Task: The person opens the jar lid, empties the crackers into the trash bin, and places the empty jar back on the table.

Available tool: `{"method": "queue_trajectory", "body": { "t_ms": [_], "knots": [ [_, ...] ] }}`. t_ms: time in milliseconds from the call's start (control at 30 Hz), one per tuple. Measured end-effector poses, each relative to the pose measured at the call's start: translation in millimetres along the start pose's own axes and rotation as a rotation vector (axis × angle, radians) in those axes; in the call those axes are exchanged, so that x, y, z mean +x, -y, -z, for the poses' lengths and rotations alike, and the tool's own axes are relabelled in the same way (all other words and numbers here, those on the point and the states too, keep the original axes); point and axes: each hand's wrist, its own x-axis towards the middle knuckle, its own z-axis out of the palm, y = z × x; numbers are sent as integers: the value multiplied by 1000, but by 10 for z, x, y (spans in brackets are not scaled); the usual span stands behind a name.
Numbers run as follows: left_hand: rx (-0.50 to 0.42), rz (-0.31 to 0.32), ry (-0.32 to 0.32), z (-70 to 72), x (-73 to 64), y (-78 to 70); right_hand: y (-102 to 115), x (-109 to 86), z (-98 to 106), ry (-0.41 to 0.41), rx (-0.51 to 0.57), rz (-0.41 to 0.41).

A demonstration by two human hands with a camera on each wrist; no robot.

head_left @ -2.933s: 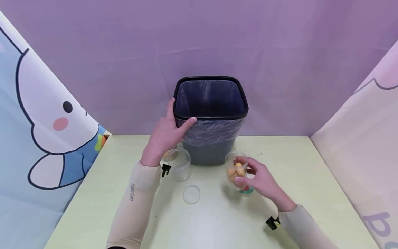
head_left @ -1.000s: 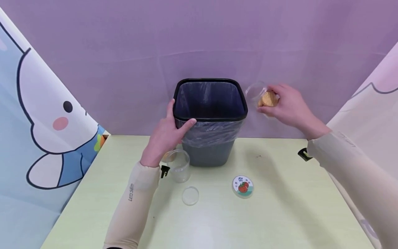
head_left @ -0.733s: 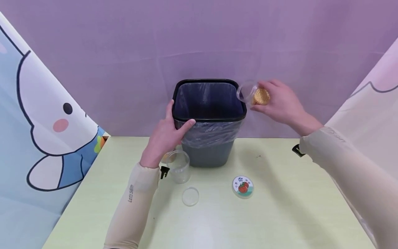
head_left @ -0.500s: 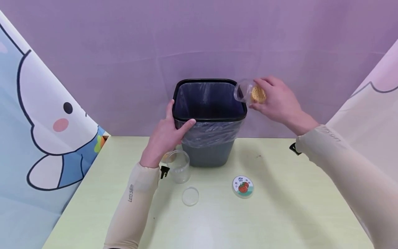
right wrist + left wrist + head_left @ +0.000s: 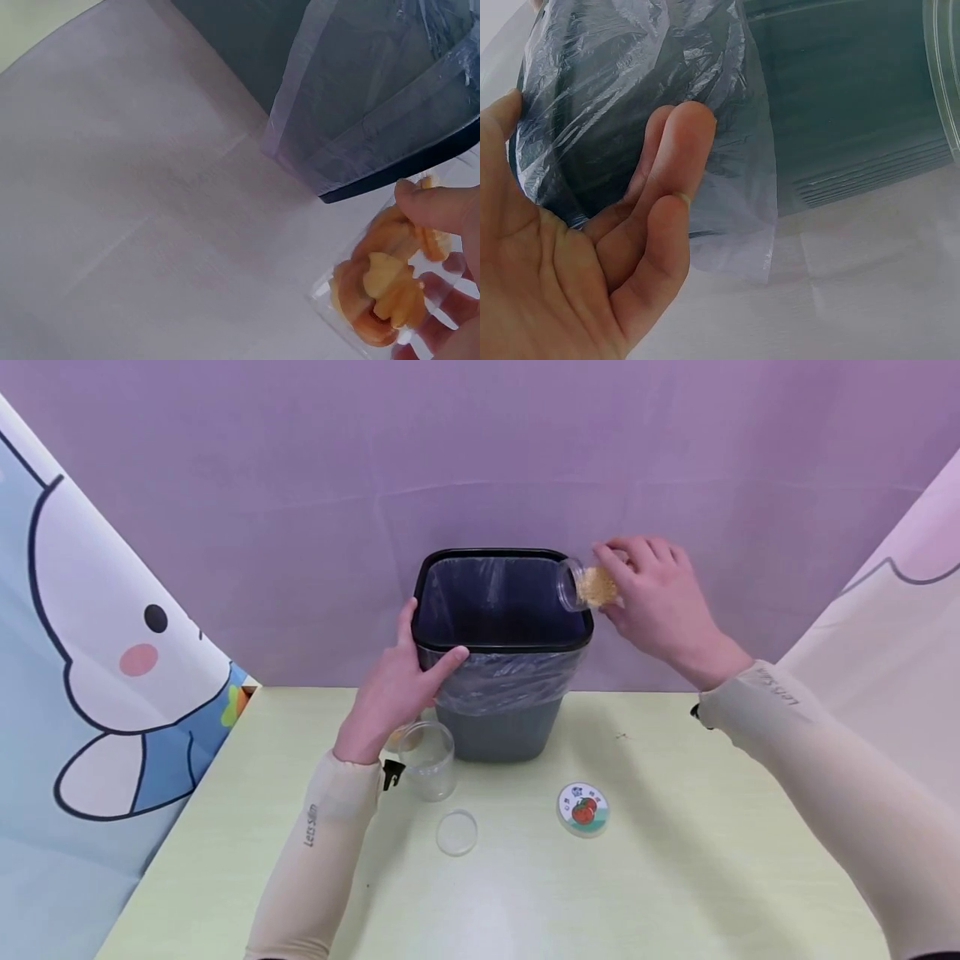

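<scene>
My right hand (image 5: 660, 597) holds a clear plastic cup (image 5: 567, 585) tipped on its side, with its mouth over the right rim of the trash can (image 5: 498, 735). Golden-orange, cookie-like pieces (image 5: 386, 281) sit inside the cup, towards its base. The dark can is lined with a clear plastic bag (image 5: 513, 681) folded over the rim. At its front left corner my left hand (image 5: 390, 689) grips it, thumb on the front and a finger along the left side. In the left wrist view the bent fingers (image 5: 682, 146) rest against the bag. The can's bottom is too dark to see.
On the pale table (image 5: 495, 893), a clear cup (image 5: 431, 768) stands left of the can, partly in front of another container with orange contents. A clear lid (image 5: 457, 832) and a lid with a tomato label (image 5: 583, 810) lie in front. A purple cloth (image 5: 300, 527) hangs behind.
My right hand lifted the cup from the table beside the labelled lid, carried it up, then moved it left and tipped it over the can's rim. My left hand stayed on the can.
</scene>
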Motion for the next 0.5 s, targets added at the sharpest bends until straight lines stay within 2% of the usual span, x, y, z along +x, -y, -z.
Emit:
{"method": "queue_trajectory", "body": {
  "t_ms": [200, 500],
  "knots": [
    [-10, -2, 8, 9, -1, 28, 28, 23, -29, -89, -56, 116],
    [-10, -6, -6, -4, 9, 33, 58, 40, -16, -119, -102, 197]
  ]
}}
